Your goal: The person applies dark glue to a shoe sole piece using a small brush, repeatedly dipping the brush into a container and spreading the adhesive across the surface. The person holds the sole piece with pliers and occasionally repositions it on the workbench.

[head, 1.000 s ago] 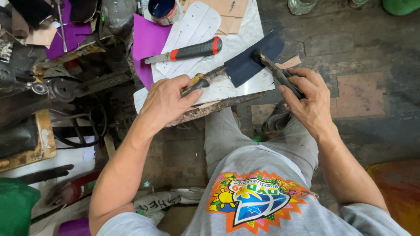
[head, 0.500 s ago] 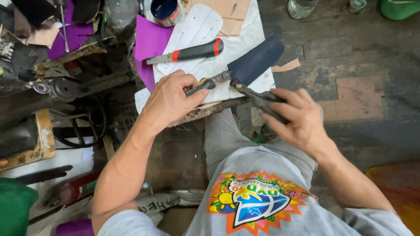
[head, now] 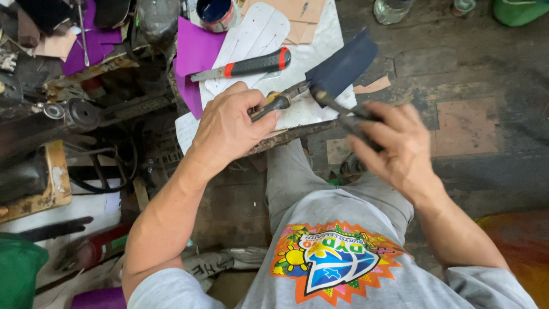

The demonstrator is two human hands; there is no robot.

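Left hand (head: 229,129) closed round the handle of pliers (head: 280,100), whose tips pinch the lower edge of a dark blue sheet (head: 343,63) above the desk (head: 320,40). Right hand (head: 394,146), blurred, closed on a dark tool (head: 343,114) touching the sheet. A knife (head: 246,66) lies just beyond.

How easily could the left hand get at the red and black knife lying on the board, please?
Probably easily: the knife lies uncovered just beyond the left hand, though that hand already holds a tool.
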